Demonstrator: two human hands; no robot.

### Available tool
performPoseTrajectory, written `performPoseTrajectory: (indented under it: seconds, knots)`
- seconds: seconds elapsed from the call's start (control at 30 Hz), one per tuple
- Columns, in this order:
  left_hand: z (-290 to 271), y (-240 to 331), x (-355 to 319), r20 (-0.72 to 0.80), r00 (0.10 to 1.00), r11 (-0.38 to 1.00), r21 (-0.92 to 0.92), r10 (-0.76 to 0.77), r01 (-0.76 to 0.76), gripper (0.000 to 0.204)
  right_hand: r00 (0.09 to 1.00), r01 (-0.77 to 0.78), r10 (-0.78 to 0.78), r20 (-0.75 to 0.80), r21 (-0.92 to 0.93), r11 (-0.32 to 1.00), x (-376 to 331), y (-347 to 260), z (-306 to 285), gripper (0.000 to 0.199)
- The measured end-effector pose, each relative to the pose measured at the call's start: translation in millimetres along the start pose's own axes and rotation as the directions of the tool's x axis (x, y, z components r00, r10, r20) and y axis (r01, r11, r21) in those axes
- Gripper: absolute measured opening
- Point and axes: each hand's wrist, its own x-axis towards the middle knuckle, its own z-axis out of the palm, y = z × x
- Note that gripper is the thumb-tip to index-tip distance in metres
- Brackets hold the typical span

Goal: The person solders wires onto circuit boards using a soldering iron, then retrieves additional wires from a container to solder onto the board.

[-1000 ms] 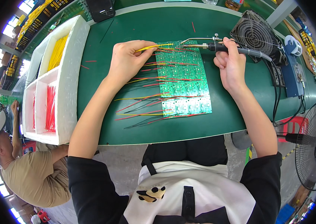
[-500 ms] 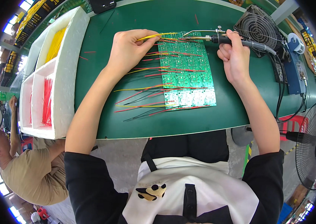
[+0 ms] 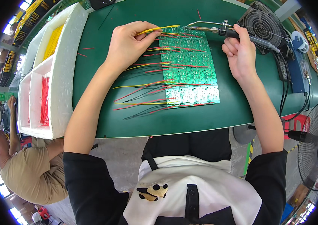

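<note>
My left hand (image 3: 132, 44) pinches several yellow wires (image 3: 155, 29) between thumb and fingers, their tips over the far left corner of a green circuit board panel (image 3: 192, 78). In my right hand (image 3: 240, 54) is a soldering iron (image 3: 229, 32), its tip pointing left at the panel's far edge. A thin bent metal tube (image 3: 204, 23) is clamped along the iron. Rows of red, yellow and black wires (image 3: 140, 85) lie with one end on the panel and the other trailing left over the table. Whether the tip touches the panel I cannot tell.
A white foam box (image 3: 63, 71) with compartments of yellow and red wires stands at left on the green table (image 3: 159, 129). A square black fan (image 3: 262, 24), a blue unit (image 3: 297, 69) and cables are at right. A co-worker (image 3: 31, 168) sits at lower left.
The iron's tip has shifted toward the panel's far edge, and my right hand has moved slightly right. The yellow wires in my left hand have risen a little. The whole view has shifted slightly.
</note>
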Motion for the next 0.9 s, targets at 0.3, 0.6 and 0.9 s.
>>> performPoseTrajectory:
  seconds: [0.3,0.6,0.9]
  knots:
    - [-14.4,-5.7,1.0,-0.243,0.896,0.921,0.218,0.372,-0.323,0.019,0.999,0.034,-0.035,0.009,0.051,0.998,-12.0,-18.9,-0.6,0.033]
    - [-29.0,37.5,-9.4,0.031,0.997,0.962,-0.261,-0.077,0.083,0.022,0.995,-0.051,0.048,0.082,0.029,0.998,-15.5,-16.6,-12.8,0.024]
    - [-9.3,23.3,-15.9,0.206,0.971,0.972,-0.178,-0.118,0.155,0.007,0.996,-0.048,0.043,0.082,0.053,0.997,-22.7,-9.9,-10.0,0.023]
